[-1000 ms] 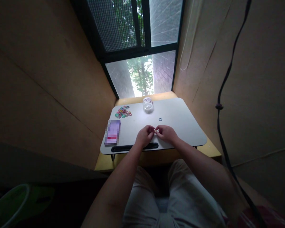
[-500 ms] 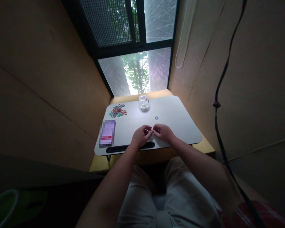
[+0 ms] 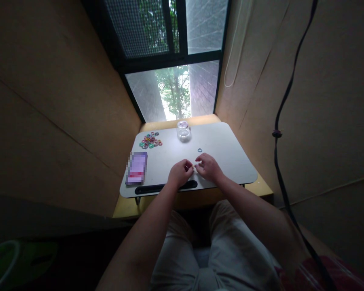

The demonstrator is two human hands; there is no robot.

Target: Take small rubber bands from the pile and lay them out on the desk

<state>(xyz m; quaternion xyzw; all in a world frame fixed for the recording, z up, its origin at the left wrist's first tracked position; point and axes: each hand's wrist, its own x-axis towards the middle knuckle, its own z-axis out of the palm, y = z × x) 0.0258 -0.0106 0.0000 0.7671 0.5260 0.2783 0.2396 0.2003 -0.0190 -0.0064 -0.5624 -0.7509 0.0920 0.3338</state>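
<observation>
My left hand (image 3: 180, 173) is over the near middle of the white lap table (image 3: 227, 153), thumb and fingertips pinched together. A tiny pale bit shows at its fingertips, too small to name. Close to its right, my right hand (image 3: 209, 166) has its thumb and fingers apart, with nothing plainly held. Just beyond the hands lies a single grey-blue hair tie (image 3: 199, 150). A heap of colourful hair ties (image 3: 151, 141) rests at the far left of the table.
A clear round jar (image 3: 183, 132) with a lid stands at the table's back. At the left lies a phone (image 3: 137, 168), its screen blurred out. A black slot (image 3: 150, 188) runs along the front edge. A dark cord (image 3: 283, 101) hangs at the right.
My right hand has opened, its fingers rising away from my left fingertips. A thin white strip seen between the hands no longer shows. My left hand stays pinched in place.
</observation>
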